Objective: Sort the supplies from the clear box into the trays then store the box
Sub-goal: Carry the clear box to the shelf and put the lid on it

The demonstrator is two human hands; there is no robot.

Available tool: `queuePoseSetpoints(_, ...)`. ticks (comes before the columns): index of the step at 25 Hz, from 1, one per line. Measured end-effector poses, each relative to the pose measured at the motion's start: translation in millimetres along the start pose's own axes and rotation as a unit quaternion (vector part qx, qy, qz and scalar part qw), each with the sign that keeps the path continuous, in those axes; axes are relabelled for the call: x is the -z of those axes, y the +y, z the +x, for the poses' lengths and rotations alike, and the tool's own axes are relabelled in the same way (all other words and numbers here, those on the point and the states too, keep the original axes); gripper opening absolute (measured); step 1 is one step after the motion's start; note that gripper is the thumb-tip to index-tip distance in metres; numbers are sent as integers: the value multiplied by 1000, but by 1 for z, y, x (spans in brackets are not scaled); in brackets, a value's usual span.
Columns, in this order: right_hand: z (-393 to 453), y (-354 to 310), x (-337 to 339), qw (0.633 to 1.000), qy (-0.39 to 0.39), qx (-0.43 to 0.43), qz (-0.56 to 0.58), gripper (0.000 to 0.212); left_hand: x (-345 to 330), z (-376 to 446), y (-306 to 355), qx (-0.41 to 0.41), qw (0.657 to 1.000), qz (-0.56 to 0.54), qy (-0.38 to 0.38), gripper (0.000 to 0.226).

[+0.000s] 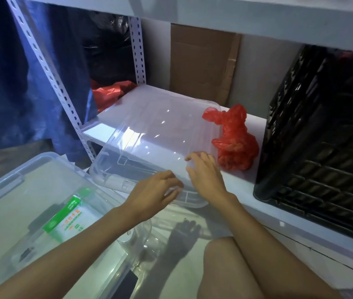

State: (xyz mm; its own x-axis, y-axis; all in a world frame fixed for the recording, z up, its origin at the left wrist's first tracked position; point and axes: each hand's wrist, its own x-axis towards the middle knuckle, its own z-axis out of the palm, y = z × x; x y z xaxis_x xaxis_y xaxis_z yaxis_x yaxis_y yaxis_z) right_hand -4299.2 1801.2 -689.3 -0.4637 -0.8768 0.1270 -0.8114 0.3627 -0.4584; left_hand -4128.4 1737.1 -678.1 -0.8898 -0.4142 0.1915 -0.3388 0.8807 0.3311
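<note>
The empty clear box (149, 134) lies tilted on the white lower shelf (244, 190), its near end hanging over the shelf's front edge. My left hand (154, 190) grips the box's near rim, thumb above and fingers curled below. My right hand (203, 171) rests on the box's upper face near its right corner, with the fingers spread and lightly bent. A large clear lidded bin (16, 190) sits at the lower left, and a green-labelled packet (67, 214) shows through its lid.
A red plastic bag (233, 137) lies on the shelf, touching the box's right side. A black slatted crate (322, 137) fills the shelf's right end. Cardboard (201, 61) leans at the back. A perforated shelf post (63, 89) and blue cloth (9, 72) stand at the left.
</note>
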Motion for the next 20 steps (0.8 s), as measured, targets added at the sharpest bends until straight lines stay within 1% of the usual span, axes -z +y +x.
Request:
queuePoseSetpoints(2, -5, -1, -6, 999, 27, 5, -22, 40, 10, 1, -14, 41, 997, 0, 58, 25)
queuePoseSetpoints(4, -9, 1, -13, 998, 52, -7, -24, 50, 21, 6, -40, 80, 990, 30, 112, 24)
queuePoseSetpoints(5, -11, 3, -16, 998, 58, -17, -21, 54, 25, 8, -54, 107, 985, 49, 127, 27)
queuePoseSetpoints(6, -14, 7, -18, 998, 59, -25, -17, 57, 28, 9, -72, 144, 979, 66, 131, 32)
queuePoseSetpoints(8, -15, 15, -18, 997, 59, -50, 5, 55, 30, 4, -110, 245, 957, 75, 135, 44)
queuePoseSetpoints(10, -14, 21, -15, 994, 65, -82, 44, 51, 26, -8, -142, 336, 932, 25, 131, 52)
queuePoseSetpoints(11, -13, 22, -15, 992, 67, -89, 61, 51, 24, -13, -150, 355, 926, -11, 129, 54)
queuePoseSetpoints(13, -11, 20, -17, 989, 64, -101, 86, 51, 20, -17, -150, 345, 925, -80, 138, 48)
queuePoseSetpoints(15, -10, 15, -22, 986, 60, -115, 106, 52, 17, -16, -143, 342, 920, -113, 156, 38)
queuePoseSetpoints(18, -10, 8, -25, 977, 88, -131, 140, 59, 17, -22, -136, 352, 911, -104, 190, 37)
queuePoseSetpoints(20, -13, 6, -22, 970, 106, -149, 159, 63, 18, -30, -135, 351, 910, -97, 199, 38)
